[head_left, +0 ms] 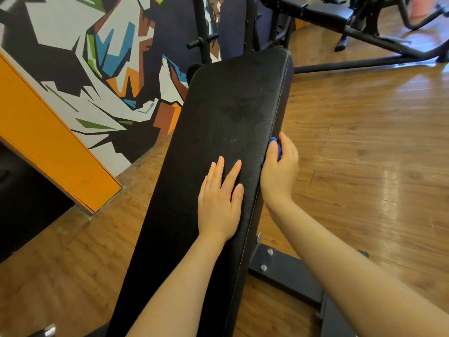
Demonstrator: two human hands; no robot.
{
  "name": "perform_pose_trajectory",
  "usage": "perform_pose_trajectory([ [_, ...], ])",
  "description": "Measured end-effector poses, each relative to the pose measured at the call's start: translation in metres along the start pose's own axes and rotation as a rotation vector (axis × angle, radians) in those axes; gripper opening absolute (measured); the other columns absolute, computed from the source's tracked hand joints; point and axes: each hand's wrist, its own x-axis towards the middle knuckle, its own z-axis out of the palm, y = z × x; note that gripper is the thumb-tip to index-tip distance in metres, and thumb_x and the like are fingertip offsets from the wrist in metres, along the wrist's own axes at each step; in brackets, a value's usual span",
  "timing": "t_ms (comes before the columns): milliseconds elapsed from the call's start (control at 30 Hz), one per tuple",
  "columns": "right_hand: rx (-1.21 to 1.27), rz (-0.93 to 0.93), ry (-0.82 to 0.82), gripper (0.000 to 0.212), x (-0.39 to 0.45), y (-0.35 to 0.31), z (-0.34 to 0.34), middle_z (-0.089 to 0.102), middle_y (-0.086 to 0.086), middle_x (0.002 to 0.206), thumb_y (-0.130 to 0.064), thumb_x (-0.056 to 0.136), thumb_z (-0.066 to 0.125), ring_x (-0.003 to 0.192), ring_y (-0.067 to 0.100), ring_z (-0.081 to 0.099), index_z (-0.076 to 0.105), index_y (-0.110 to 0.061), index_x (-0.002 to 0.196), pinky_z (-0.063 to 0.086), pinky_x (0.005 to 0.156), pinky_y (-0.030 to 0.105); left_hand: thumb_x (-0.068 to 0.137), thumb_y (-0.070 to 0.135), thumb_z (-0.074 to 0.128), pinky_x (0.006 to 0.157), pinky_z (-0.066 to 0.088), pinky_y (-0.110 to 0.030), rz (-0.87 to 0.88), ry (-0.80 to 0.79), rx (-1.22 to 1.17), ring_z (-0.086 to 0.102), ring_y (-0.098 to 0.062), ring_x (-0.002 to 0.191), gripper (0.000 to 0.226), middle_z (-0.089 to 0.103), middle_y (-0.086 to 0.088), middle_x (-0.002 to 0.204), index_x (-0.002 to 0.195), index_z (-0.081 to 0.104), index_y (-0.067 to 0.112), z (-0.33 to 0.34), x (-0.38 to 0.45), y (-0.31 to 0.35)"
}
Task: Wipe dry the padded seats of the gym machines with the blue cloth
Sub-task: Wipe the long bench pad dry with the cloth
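A long black padded bench seat [228, 113] runs from the bottom of the view up toward the wall. Faint damp patches show on its upper half. My left hand [220, 200] lies flat on the pad with straight fingers. My right hand [279, 171] is at the seat's right edge, fingers curled round the blue cloth [278, 148]. Only a small bit of the cloth shows between thumb and fingers; it is pressed against the side of the pad.
The bench's dark metal base [286, 268] with bolts sits on the wooden floor [364, 154] at lower right. Another black machine [340, 18] stands at the back right. A painted wall [97, 57] and an orange panel [48, 132] are close on the left.
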Motion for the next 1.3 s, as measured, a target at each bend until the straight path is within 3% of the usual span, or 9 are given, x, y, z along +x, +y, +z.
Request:
perform_pose_trajectory([
  [67,-0.033,-0.022,-0.012,0.042,-0.011,0.003,-0.001,0.042,0.006,0.15,-0.018,0.104,0.041,0.14,0.014,0.034,0.042,-0.009,0.145,0.027,0.114,0.024,0.097,0.047,0.02,0.117,0.005,-0.032,0.005,0.004,0.009,0.0,-0.009,0.15,0.053,0.009,0.008,0.163,0.15,0.018,0.043,0.001,-0.001,-0.001],
  [200,-0.083,-0.039,-0.047,0.043,-0.034,0.015,-0.01,0.041,0.004,0.151,-0.017,0.103,0.043,0.139,0.01,0.034,0.042,-0.009,0.146,0.02,0.102,-0.002,0.102,0.039,0.03,0.118,0.009,-0.035,0.011,0.017,0.009,0.003,-0.011,0.15,0.049,0.012,0.005,0.163,0.151,0.022,0.04,0.002,-0.001,-0.001],
  [267,-0.09,-0.035,-0.065,0.043,-0.049,0.02,-0.014,0.04,0.004,0.151,-0.016,0.103,0.044,0.138,0.007,0.033,0.041,-0.009,0.146,0.017,0.098,-0.007,0.102,0.042,0.026,0.117,0.008,-0.033,0.016,0.016,0.017,0.004,-0.011,0.15,0.049,0.012,0.006,0.163,0.151,0.02,0.041,0.002,-0.001,-0.002],
  [433,-0.092,0.001,-0.097,0.044,-0.094,0.034,-0.02,0.039,-0.003,0.151,-0.017,0.102,0.045,0.134,-0.005,0.03,0.04,-0.014,0.146,0.019,0.1,-0.005,0.103,0.038,0.03,0.115,0.002,-0.029,0.008,0.008,0.026,-0.002,-0.005,0.146,0.049,0.01,0.007,0.163,0.15,0.017,0.043,0.002,0.0,-0.002],
  [533,-0.069,0.033,-0.099,0.043,-0.097,0.034,-0.021,0.041,-0.005,0.148,-0.018,0.102,0.044,0.133,-0.004,0.033,0.041,-0.015,0.145,0.022,0.099,-0.005,0.104,0.036,0.031,0.115,0.001,-0.03,0.002,-0.021,0.037,-0.002,-0.008,0.148,0.05,0.007,0.006,0.163,0.151,0.016,0.041,-0.001,0.0,0.001],
  [767,-0.028,0.063,-0.064,0.041,-0.071,0.022,-0.021,0.044,-0.001,0.145,-0.02,0.104,0.04,0.125,-0.004,0.036,0.042,-0.013,0.145,0.024,0.092,-0.005,0.105,0.038,0.028,0.119,0.011,-0.038,-0.062,-0.175,0.032,-0.004,-0.01,0.149,0.05,0.001,0.008,0.164,0.152,0.012,0.042,-0.022,-0.011,0.002],
  [967,-0.041,0.054,-0.049,0.041,-0.07,0.024,-0.015,0.044,-0.001,0.146,-0.021,0.104,0.04,0.127,-0.003,0.035,0.044,-0.014,0.144,0.023,0.093,-0.005,0.1,0.042,0.02,0.122,0.004,-0.038,-0.111,-0.159,0.12,-0.012,-0.007,0.147,0.051,-0.009,0.014,0.16,0.146,-0.002,0.047,-0.015,-0.058,-0.02],
  [1167,-0.074,0.036,-0.089,0.044,-0.106,0.038,-0.023,0.041,-0.006,0.147,-0.018,0.102,0.045,0.13,-0.006,0.034,0.042,-0.016,0.145,0.023,0.098,-0.004,0.096,0.049,0.009,0.122,0.005,-0.037,-0.114,-0.044,0.099,-0.006,-0.009,0.149,0.051,-0.002,0.013,0.16,0.147,0.005,0.046,0.0,-0.063,-0.023],
  [1300,-0.053,0.063,-0.104,0.044,-0.133,0.045,-0.025,0.039,-0.012,0.145,-0.016,0.101,0.047,0.125,-0.018,0.034,0.041,-0.02,0.145,0.023,0.098,-0.005,0.091,0.052,0.002,0.121,0.001,-0.034,-0.124,-0.042,0.1,-0.009,-0.006,0.148,0.055,-0.006,0.016,0.158,0.146,0.004,0.047,0.001,-0.064,-0.024],
])
